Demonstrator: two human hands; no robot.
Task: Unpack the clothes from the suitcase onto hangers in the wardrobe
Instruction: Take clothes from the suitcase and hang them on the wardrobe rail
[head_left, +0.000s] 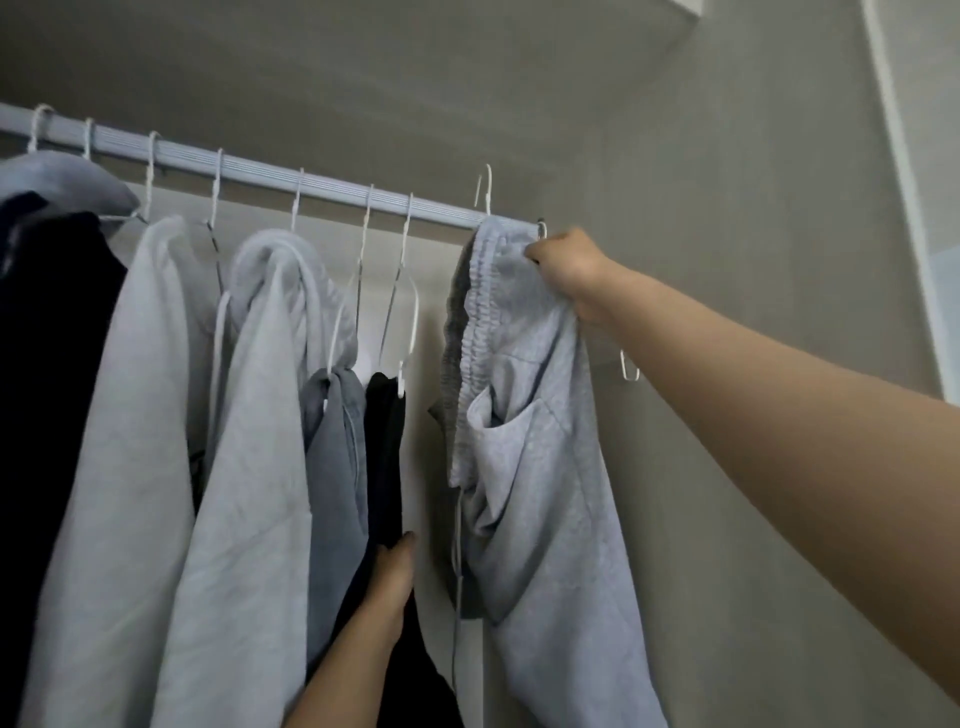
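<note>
Light grey sweatpants hang on a white wire hanger at the right end of the wardrobe rod. My right hand is raised to the rod's end and grips the waistband together with the hanger's shoulder. The hanger's hook stands up just above the rod, and I cannot tell whether it rests on it. Lower down, my left hand lies flat against a black garment and pushes it leftward. The suitcase is out of sight.
Along the rod to the left hang a grey hoodie, a pale sweatshirt, a dark garment and a blue-grey piece. The wardrobe's side wall stands close on the right.
</note>
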